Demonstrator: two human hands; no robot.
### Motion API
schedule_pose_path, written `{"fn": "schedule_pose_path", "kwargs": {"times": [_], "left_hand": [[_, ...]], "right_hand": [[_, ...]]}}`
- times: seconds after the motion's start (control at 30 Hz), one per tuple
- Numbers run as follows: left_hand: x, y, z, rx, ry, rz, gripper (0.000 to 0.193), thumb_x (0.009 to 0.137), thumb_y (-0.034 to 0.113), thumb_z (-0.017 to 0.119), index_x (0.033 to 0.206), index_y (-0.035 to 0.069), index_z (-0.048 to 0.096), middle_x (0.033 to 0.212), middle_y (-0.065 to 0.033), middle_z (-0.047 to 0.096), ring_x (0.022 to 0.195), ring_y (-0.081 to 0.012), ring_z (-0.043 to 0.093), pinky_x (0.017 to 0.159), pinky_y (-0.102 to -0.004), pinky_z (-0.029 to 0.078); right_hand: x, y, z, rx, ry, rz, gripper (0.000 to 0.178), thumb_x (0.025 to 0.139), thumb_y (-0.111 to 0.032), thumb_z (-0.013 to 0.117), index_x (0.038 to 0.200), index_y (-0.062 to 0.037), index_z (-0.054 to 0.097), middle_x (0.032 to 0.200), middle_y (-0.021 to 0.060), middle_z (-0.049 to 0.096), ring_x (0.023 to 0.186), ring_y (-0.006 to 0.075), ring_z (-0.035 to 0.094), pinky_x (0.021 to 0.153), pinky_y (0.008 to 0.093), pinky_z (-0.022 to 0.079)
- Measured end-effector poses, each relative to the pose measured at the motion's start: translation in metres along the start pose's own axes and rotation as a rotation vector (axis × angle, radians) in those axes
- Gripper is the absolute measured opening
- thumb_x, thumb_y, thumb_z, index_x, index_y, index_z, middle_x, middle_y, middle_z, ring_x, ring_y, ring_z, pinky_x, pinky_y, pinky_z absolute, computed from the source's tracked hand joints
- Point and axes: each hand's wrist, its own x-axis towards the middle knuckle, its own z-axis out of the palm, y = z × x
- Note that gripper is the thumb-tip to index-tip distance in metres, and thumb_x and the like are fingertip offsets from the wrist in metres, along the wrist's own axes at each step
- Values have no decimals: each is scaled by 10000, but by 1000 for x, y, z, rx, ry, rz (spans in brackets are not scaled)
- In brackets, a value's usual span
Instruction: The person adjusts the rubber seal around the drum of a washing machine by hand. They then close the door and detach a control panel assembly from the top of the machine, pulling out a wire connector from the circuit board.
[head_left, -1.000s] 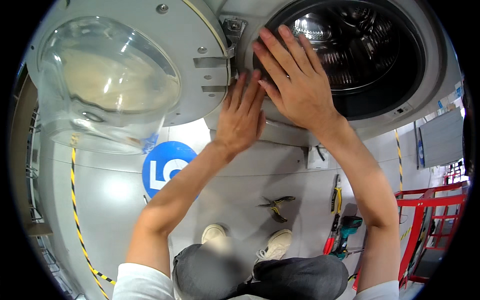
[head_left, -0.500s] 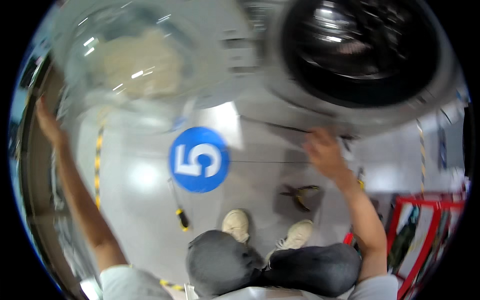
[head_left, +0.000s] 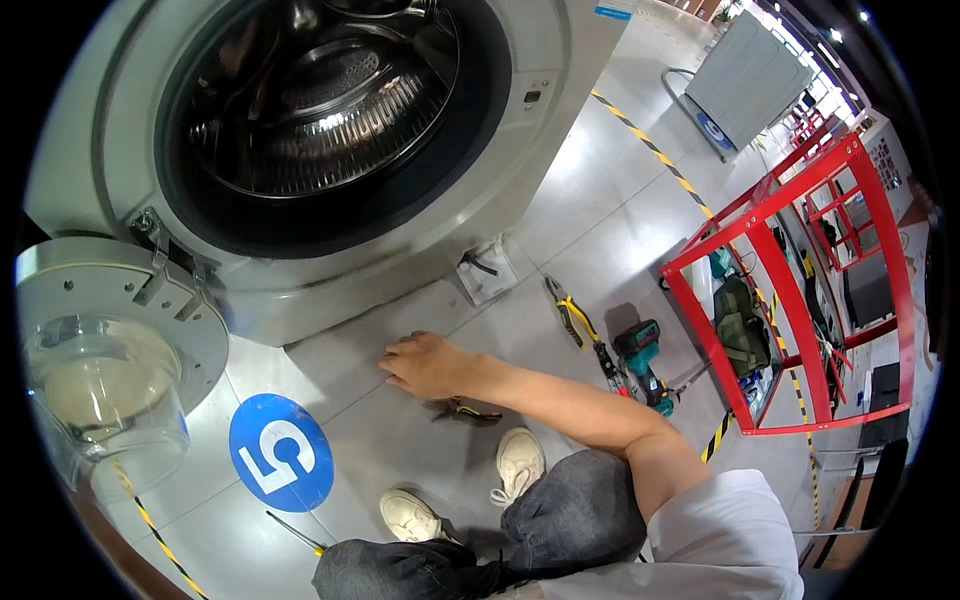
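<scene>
My right hand hovers low over the grey floor, its fingers loosely bent and slightly apart; nothing shows in it. Just below it on the floor lies a pair of pliers, partly hidden by my wrist. In front stands a front-loading washing machine with its steel drum exposed. Its round glass door hangs wide to the left. A small square opening with a dark part in it shows at the machine's lower right corner. My left hand is out of view.
Yellow-black pliers, a red-handled tool and a teal power drill lie to the right. Beyond them stands a red-framed rack. A screwdriver lies near my knee. A blue round floor sticker is at left.
The view has swung right, bringing the rack and drill fully into sight. My left hand has left the picture. My right hand appears farther left and lower, above the pliers.
</scene>
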Motion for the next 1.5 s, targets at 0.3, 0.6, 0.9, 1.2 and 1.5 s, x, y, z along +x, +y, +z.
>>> {"fn": "schedule_pose_path", "kwargs": {"times": [0.3,0.6,0.9,1.2,1.5], "left_hand": [[-95,10,-64,110,-82,-115,594,800,266,712,1299,20,505,1288,-102,537,1192,-244,471,1016,-370,342],[-256,97,-172,529,-476,-514,574,758,194,771,1251,2,548,1216,-98,595,1117,-232,532,971,-344,398],[-364,234,-96,792,-1185,-516,399,861,177,687,1216,28,583,1183,-93,628,1099,-243,552,972,-335,403],[-504,228,-55,500,-920,-600,321,807,147,726,1063,-27,639,994,-131,673,926,-234,611,864,-350,459],[-587,289,57,197,-1095,-847,388,843,182,735,1136,-40,614,1084,-95,647,1009,-160,582,890,-288,448]], "right_hand": [[10,13,-20,111,-132,99,234,923,-263,550,1052,-72,591,1056,110,613,993,297,611,872,407,480],[13,2,-63,179,-245,102,256,906,-279,565,1015,-51,608,1061,147,614,1041,333,583,883,429,468],[-53,-44,-131,329,-343,290,283,894,-285,574,1003,-28,621,991,179,649,954,360,625,813,451,505],[-192,-112,-187,478,-312,797,258,874,-293,593,970,-59,645,941,169,670,916,348,641,781,460,509],[-286,-242,-208,744,-295,1227,255,880,-290,601,1021,-82,643,951,150,655,911,352,625,816,432,497]]}}
